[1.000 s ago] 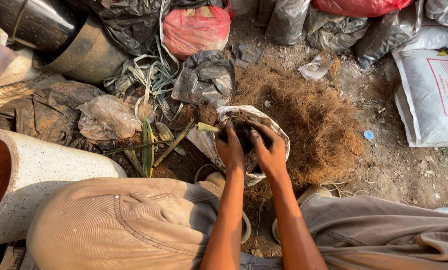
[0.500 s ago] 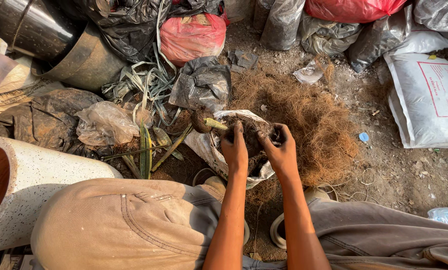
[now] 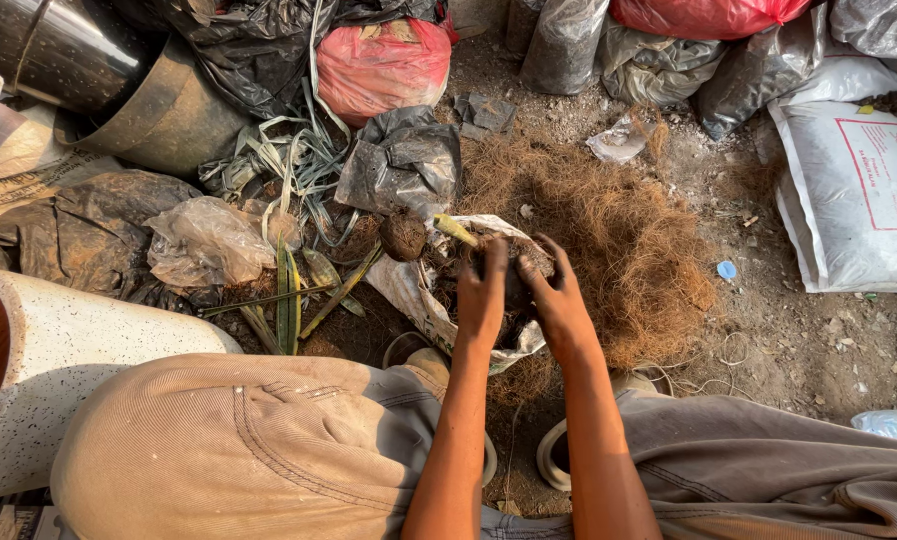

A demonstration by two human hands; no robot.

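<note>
- Both of our hands meet over a dark clump of soil and roots point(image 3: 517, 285): our left hand point(image 3: 482, 295) cups its left side with fingers curled against it, our right hand point(image 3: 559, 300) presses on its right side, fingers bent around it.
- We hold that clump just above an open pale plastic bag point(image 3: 414, 290) lying on the ground between our knees.
- We work on bare, dusty ground point(image 3: 809, 340) scattered with pebbles and scraps, outdoors in warm light.
- We see a heap of brown coconut fibre point(image 3: 619, 225) just right of and beyond our hands, touching the bag's far edge.
- We note a small round brown ball point(image 3: 404, 235) at the bag's far left rim, with long green leaves point(image 3: 289, 290) left of it.
- We have a crumpled clear bag point(image 3: 204, 240) and dark bags point(image 3: 399, 160) further left and far, a red bag point(image 3: 384, 65) beyond them, a metal bucket point(image 3: 164, 115) far left.
- We see a white printed sack point(image 3: 854, 190) far right and a speckled white pot point(image 3: 69, 350) near left.
- Our forearms run up from the near edge, close together, between our tan trousers point(image 3: 239, 450).
</note>
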